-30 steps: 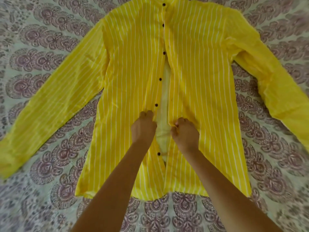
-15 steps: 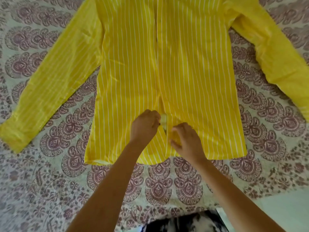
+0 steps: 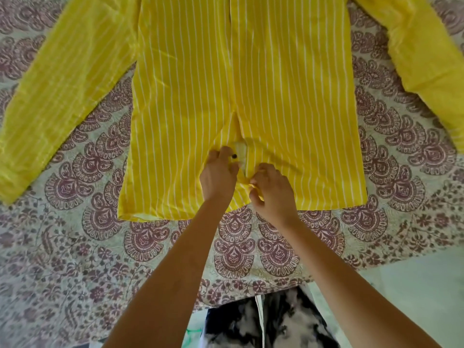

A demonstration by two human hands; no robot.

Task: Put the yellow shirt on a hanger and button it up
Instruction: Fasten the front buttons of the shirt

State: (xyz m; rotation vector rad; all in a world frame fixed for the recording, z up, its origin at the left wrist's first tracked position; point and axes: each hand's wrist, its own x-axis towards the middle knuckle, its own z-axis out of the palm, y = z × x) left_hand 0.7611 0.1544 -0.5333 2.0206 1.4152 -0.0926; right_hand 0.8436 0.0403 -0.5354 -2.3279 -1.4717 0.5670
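Button [image 3: 234,155] now bared beside left hand [image 3: 218,175], right hand [image 3: 272,189] pinching shirt [image 3: 288,84]

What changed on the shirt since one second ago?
The left hand and right hand moved down the opening toward the hem; the gap above them closed. Both still pinch its edges near a black button. The yellow shirt stays flat on the bedspread.

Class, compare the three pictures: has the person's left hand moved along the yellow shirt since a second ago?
Yes. Along the front opening of the yellow shirt, the left hand has moved toward the bottom hem, nearer the person.
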